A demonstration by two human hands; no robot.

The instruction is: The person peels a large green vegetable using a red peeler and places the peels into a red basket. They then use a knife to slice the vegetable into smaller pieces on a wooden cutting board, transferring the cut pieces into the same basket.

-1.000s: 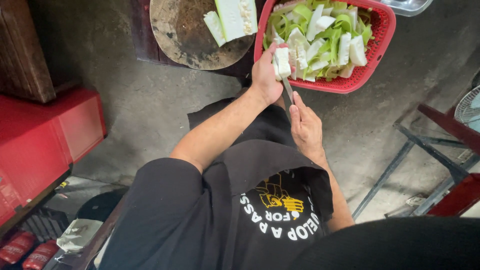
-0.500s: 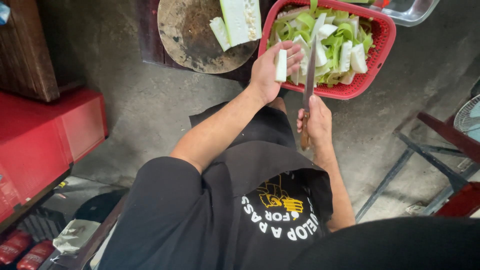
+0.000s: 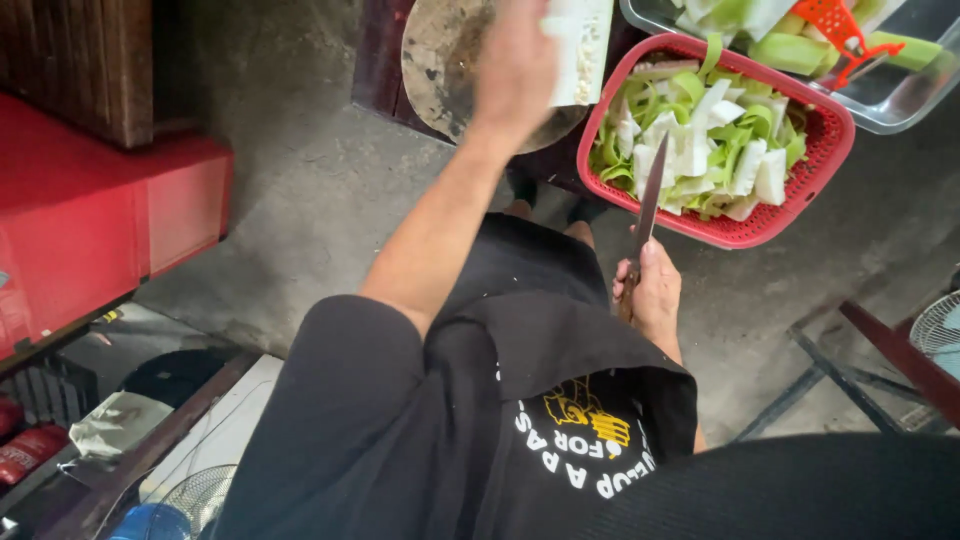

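I see my left hand (image 3: 517, 62) raised over the round, worn wooden chopping block (image 3: 440, 60), touching the pale cut vegetable slab (image 3: 580, 45); I cannot tell its finger spread. My right hand (image 3: 652, 290) grips the long steel knife (image 3: 648, 200), its tip beside the red plastic basket (image 3: 830, 125) of chopped green-white vegetable pieces (image 3: 700, 145).

Left hand (image 3: 515, 62) raised high and forward on a nearly straight bare arm, back of hand toward camera, blurred; fingers hidden, grip unclear. Right hand (image 3: 652, 292) low, close to torso, fist curled shut around a handle, thumb on top, wrist bent slightly inward, forearm mostly hidden behind black sleeve. Hands well apart.
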